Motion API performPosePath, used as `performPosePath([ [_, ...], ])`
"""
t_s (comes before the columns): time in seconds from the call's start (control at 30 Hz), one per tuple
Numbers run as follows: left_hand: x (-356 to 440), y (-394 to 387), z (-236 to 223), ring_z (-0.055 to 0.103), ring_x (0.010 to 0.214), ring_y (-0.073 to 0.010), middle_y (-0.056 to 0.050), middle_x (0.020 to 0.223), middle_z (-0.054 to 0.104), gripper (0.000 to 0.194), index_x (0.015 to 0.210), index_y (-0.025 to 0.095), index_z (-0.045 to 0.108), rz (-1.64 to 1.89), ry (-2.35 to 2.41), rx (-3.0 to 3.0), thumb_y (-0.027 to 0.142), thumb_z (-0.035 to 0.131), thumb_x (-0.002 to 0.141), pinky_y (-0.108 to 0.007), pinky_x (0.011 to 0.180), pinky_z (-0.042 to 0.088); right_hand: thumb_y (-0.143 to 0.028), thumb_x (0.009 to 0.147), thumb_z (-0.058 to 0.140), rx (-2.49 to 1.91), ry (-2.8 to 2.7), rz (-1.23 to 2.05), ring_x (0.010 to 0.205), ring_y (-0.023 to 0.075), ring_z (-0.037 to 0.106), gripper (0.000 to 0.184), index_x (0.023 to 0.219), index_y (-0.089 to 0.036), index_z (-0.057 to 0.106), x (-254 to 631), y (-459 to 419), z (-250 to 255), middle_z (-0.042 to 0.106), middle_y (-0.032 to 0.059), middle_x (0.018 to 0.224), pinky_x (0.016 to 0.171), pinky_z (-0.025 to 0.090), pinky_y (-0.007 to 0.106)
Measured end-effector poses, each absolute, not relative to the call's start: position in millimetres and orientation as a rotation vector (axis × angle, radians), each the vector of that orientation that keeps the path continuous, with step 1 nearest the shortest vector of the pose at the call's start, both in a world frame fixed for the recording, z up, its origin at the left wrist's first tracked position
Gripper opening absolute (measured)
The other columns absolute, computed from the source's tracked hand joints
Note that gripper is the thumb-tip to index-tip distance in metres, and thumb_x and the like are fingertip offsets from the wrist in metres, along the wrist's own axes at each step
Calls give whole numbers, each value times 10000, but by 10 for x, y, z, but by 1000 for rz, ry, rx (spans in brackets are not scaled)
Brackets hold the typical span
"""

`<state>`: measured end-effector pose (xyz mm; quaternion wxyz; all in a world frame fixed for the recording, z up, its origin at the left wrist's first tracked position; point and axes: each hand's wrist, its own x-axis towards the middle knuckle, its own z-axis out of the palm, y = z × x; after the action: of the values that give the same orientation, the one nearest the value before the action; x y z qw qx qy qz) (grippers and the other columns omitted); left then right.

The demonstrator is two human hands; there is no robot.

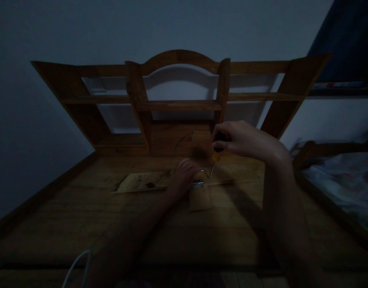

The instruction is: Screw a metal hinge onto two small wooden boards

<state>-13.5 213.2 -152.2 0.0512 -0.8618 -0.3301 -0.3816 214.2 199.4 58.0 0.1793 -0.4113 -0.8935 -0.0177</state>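
My right hand (246, 138) is wrapped round the dark and yellow handle of a screwdriver (216, 156). Its metal shaft slants down, the tip close to the right end of a pale, rough wooden strip (135, 182). My left hand (184, 176) lies over that end with its fingers bent together, holding the strip against the desktop. Just below the left fingertips a small metal hinge (198, 184) sits at the top edge of a small wooden block (200, 199). A shiny bit of metal shows at the fingertips, too small and dim to name.
The wooden desktop (81, 212) carries a shelf unit (179, 105) along its back, against the wall. A thin curved dark line, perhaps a wire, shows before the middle shelf. At lower left loops a white cable (77, 262). Whitish crumpled material (342, 180) lies beyond the desk's right edge.
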Motion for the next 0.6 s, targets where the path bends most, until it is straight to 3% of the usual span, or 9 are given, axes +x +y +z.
performPosePath([
  [0.1,-114,2096,-1494,592,1081,-181,-21,1098,683,298,1142,229,611,-1192,-1042,-2634,78,456,937,-488,1150,326,-307,852,669,-1182,-2540,-67,772,169,611,127,895,-188,665,2134,2010,574,674,26,844,656,391,273],
  [0.27,-42,2045,-1422,572,1071,-210,-55,1032,654,146,1029,205,587,-1301,-1210,-2582,215,447,989,-415,1026,446,-310,858,649,-1191,-2542,-80,780,169,615,137,902,-180,653,2073,2051,545,674,36,860,664,394,270],
  [0.4,-23,2028,-1420,579,1009,-208,-54,995,637,185,970,204,572,-1327,-1322,-2609,264,401,1010,-370,939,471,-273,837,636,-1213,-2536,-70,794,180,622,105,898,-187,639,2030,2068,525,672,29,866,649,388,268],
  [0.5,-33,2014,-1436,602,932,-186,-42,961,639,258,1160,211,549,-1429,-1399,-2626,232,333,1020,-344,888,484,-248,797,676,-1198,-2523,-59,847,197,625,198,982,-191,635,2024,2083,494,674,35,923,683,402,271],
  [0.6,-41,2003,-1436,608,873,-174,-30,894,625,411,1413,229,428,-1582,-1432,-2604,230,306,1021,-331,862,499,-259,775,703,-1144,-2454,-22,877,203,619,460,1210,-201,565,1996,2103,436,667,51,1003,724,417,277],
])
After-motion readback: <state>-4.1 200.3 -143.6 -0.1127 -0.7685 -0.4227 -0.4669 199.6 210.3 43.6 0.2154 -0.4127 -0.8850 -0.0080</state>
